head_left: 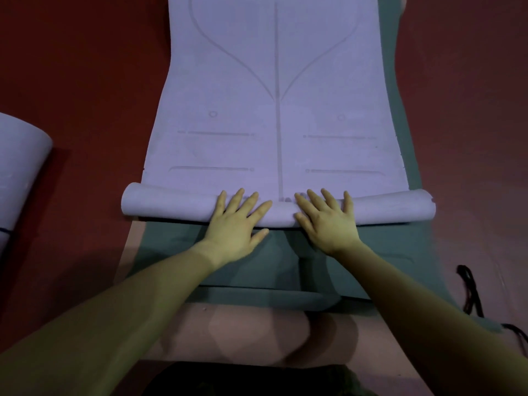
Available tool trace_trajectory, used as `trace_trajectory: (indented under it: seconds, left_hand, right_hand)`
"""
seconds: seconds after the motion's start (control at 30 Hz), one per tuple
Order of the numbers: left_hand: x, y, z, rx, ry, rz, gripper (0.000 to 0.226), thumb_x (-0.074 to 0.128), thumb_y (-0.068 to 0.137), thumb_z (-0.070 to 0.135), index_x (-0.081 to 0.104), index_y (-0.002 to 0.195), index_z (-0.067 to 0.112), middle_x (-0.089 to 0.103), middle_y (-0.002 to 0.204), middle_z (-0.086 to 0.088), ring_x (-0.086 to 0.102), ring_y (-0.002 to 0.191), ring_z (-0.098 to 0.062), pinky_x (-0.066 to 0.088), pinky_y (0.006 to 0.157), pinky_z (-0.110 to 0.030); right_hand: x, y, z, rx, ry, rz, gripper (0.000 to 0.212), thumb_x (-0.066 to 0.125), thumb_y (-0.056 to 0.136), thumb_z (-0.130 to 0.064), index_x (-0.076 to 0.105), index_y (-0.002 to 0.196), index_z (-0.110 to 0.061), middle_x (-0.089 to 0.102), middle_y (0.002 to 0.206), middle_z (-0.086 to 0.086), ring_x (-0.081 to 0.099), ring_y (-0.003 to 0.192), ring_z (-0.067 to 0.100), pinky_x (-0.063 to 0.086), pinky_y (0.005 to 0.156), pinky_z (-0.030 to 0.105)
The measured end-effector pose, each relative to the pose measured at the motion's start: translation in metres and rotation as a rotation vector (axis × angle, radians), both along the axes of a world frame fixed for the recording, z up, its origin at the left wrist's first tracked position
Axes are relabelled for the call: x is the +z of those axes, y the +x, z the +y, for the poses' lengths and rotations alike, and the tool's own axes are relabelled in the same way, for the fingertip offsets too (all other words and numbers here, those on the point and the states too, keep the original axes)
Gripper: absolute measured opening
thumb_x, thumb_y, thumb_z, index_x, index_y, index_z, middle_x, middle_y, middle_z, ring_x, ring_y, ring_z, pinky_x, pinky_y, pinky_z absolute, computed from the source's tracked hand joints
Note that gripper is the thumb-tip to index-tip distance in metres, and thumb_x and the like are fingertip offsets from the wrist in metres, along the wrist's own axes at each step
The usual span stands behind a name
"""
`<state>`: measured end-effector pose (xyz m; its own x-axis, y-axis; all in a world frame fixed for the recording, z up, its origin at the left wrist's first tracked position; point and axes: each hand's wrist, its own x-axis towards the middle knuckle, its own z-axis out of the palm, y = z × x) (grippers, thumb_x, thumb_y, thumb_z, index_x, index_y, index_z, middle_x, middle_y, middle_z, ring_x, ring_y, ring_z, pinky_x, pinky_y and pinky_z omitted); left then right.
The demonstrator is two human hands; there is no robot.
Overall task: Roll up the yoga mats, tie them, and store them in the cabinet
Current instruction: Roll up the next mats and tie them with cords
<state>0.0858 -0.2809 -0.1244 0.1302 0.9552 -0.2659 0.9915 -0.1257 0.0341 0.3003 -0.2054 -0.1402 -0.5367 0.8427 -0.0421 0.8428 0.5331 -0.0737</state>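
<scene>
While only the head view is on hand, it shows the step plainly: the purple mat lies flat on the red floor, stretching away from the person, with its near end already turned into a slim roll that runs across the mat's full width. This roll is the landmark for everything else.

On the roll, left of its middle, rests the left hand, fingers straight and spread, pressing down and gripping nothing. Just right of the middle lies the right hand, likewise flat and released, palm on the roll. The two hands are near each other but apart.

Under the roll and nearer the person lies a grey-green mat, and beneath that a pinkish sheet. Far left of the roll sits another purple mat, seemingly rolled. Right of the roll and nearer the person lies a black strap, probably for tying.

To roll well, the hands would likely do better spread wider toward the roll's ends, since both ends look looser than the centre. Even forward pressure with the palms should keep the edges aligned and the coil tight; otherwise it may cone out sideways.
</scene>
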Motion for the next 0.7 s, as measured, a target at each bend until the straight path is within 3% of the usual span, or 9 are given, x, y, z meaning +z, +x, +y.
trace_trajectory:
  seconds: [0.07, 0.17, 0.3, 0.4, 0.47, 0.53, 0.57, 0.6, 0.7]
  left_hand:
    - [-0.003, -0.004, 0.008, -0.032, 0.0, 0.016, 0.083, -0.004, 0.076, 0.064, 0.011, 0.151, 0.034, 0.018, 0.158, 0.0, 0.009, 0.146, -0.027, -0.009, 0.114, -0.048]
    - [-0.003, -0.011, 0.019, -0.059, -0.027, 0.055, 0.086, -0.007, 0.073, 0.068, 0.002, 0.151, 0.035, 0.014, 0.159, 0.002, 0.004, 0.147, -0.024, -0.01, 0.115, -0.044]
    - [0.002, -0.014, 0.036, -0.093, -0.067, 0.057, 0.067, 0.021, 0.095, 0.063, 0.001, 0.151, 0.033, 0.012, 0.16, 0.001, 0.004, 0.147, -0.021, -0.007, 0.116, -0.041]
    - [0.009, -0.012, 0.042, -0.066, -0.076, 0.09, 0.067, 0.024, 0.096, 0.059, 0.001, 0.152, 0.03, 0.009, 0.16, 0.0, 0.005, 0.147, -0.024, -0.005, 0.117, -0.043]
    - [0.013, -0.006, 0.039, -0.011, -0.009, 0.09, 0.063, 0.028, 0.097, 0.053, 0.015, 0.152, 0.025, 0.019, 0.158, -0.004, 0.017, 0.144, -0.028, 0.006, 0.117, -0.05]
    - [0.012, 0.004, 0.027, 0.051, 0.142, 0.04, 0.055, 0.032, 0.093, 0.044, 0.045, 0.141, 0.021, 0.047, 0.142, -0.01, 0.044, 0.13, -0.033, 0.029, 0.105, -0.063]
    - [0.011, 0.008, 0.022, 0.071, 0.162, 0.039, 0.055, 0.032, 0.09, 0.042, 0.053, 0.135, 0.021, 0.054, 0.136, -0.01, 0.05, 0.124, -0.034, 0.033, 0.099, -0.066]
    - [0.009, 0.009, 0.019, 0.089, 0.177, 0.043, 0.055, 0.032, 0.09, 0.043, 0.051, 0.137, 0.022, 0.052, 0.138, -0.009, 0.048, 0.127, -0.034, 0.031, 0.098, -0.067]
    - [0.006, 0.007, 0.029, 0.127, 0.041, 0.041, 0.061, 0.027, 0.098, 0.051, 0.012, 0.152, 0.028, 0.013, 0.159, -0.001, 0.008, 0.146, -0.027, 0.005, 0.11, -0.063]
  right_hand:
    - [0.0, -0.004, 0.0, -0.009, 0.063, 0.023, 0.052, 0.03, 0.094, -0.043, 0.06, 0.128, -0.018, 0.06, 0.13, 0.011, 0.054, 0.119, 0.039, 0.027, 0.099, 0.069]
    - [-0.006, 0.002, -0.011, 0.012, 0.212, 0.118, 0.045, 0.039, 0.093, -0.034, 0.062, 0.125, -0.012, 0.059, 0.128, 0.015, 0.052, 0.119, 0.037, 0.026, 0.103, 0.064]
    - [-0.015, 0.012, -0.018, 0.042, 0.293, 0.131, 0.046, 0.049, 0.089, -0.033, 0.059, 0.13, -0.016, 0.057, 0.131, 0.016, 0.046, 0.124, 0.032, 0.025, 0.104, 0.062]
    - [-0.012, 0.01, -0.006, 0.044, 0.205, 0.087, 0.052, 0.045, 0.088, -0.043, 0.058, 0.131, -0.018, 0.058, 0.131, 0.013, 0.051, 0.124, 0.03, 0.029, 0.104, 0.061]
    - [-0.007, 0.007, 0.005, 0.033, 0.127, 0.073, 0.056, 0.042, 0.087, -0.048, 0.057, 0.132, -0.019, 0.059, 0.13, 0.012, 0.053, 0.124, 0.03, 0.031, 0.103, 0.061]
    - [-0.003, 0.002, 0.018, 0.026, 0.068, 0.07, 0.059, 0.041, 0.086, -0.053, 0.058, 0.131, -0.019, 0.061, 0.128, 0.011, 0.055, 0.122, 0.031, 0.031, 0.101, 0.062]
    - [-0.001, -0.001, 0.024, 0.027, 0.048, 0.068, 0.059, 0.04, 0.086, -0.054, 0.059, 0.129, -0.019, 0.062, 0.126, 0.011, 0.056, 0.12, 0.031, 0.031, 0.101, 0.063]
    - [0.0, -0.004, 0.029, 0.029, 0.032, 0.064, 0.06, 0.039, 0.086, -0.056, 0.06, 0.128, -0.019, 0.063, 0.125, 0.011, 0.057, 0.119, 0.032, 0.032, 0.1, 0.063]
    - [0.006, -0.01, 0.038, 0.021, -0.024, 0.052, 0.067, 0.03, 0.085, -0.059, 0.056, 0.133, -0.019, 0.059, 0.131, 0.011, 0.053, 0.124, 0.032, 0.024, 0.104, 0.063]
